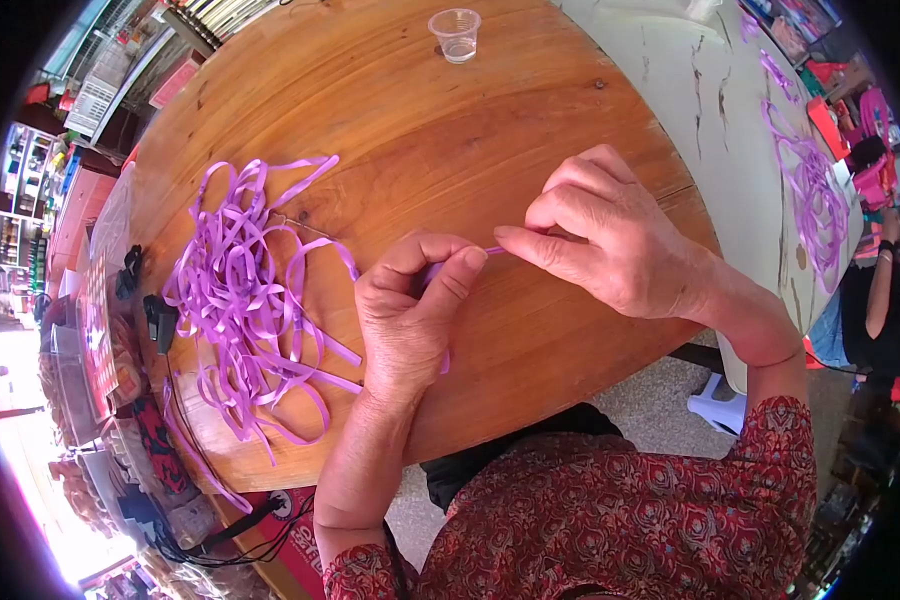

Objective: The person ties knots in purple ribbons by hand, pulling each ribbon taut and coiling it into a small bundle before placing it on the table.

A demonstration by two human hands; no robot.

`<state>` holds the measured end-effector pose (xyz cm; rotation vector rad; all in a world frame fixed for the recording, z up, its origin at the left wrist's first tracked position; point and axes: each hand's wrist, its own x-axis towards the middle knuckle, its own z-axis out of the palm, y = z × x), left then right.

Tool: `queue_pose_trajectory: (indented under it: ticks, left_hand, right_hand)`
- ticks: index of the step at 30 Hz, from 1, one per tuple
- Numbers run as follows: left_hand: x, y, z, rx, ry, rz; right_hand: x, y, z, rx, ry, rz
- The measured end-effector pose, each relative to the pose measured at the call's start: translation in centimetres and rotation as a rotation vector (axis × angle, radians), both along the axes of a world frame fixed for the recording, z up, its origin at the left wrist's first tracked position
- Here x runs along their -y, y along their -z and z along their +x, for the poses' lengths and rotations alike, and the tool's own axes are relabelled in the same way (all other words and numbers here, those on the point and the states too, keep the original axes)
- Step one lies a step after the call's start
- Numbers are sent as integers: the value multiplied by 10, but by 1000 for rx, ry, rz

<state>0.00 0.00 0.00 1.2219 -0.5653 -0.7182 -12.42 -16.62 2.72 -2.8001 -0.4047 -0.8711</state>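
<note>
My left hand [410, 310] is closed on a purple ribbon [433, 272], pinching it between thumb and curled fingers. From there a thin purple length runs to the fingertips of my right hand [605, 235], which grip its other end. Both hands are raised over the wooden table, a short gap between them. Just left of my left hand lies a loose, tangled heap of purple ribbon [245, 290], and one strand leads from it toward that hand. My fingers hide part of the held ribbon.
A clear plastic cup [457, 38] stands at the far side of the round wooden table [390, 110]. Beyond, on a white marbled table [670, 70], lies another purple ribbon pile [818, 205], with a person [875, 290] near it. Black cables [210, 550] hang at the left edge.
</note>
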Motion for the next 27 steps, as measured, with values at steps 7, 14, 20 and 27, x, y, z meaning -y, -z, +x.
queue_pose_trajectory:
  ticks: [7,14,20,27]
  left_hand:
    - [0,-2,0,160,-5,61]
    - [-2,3,7,394,-14,63]
    - [0,4,5,527,-27,109]
    - [2,0,8,845,-76,118]
  right_hand:
    - [1,3,1,-55,30,177]
    - [1,13,3,-204,-15,561]
    - [2,10,-3,-191,14,397]
    - [-1,2,-8,-177,79,222]
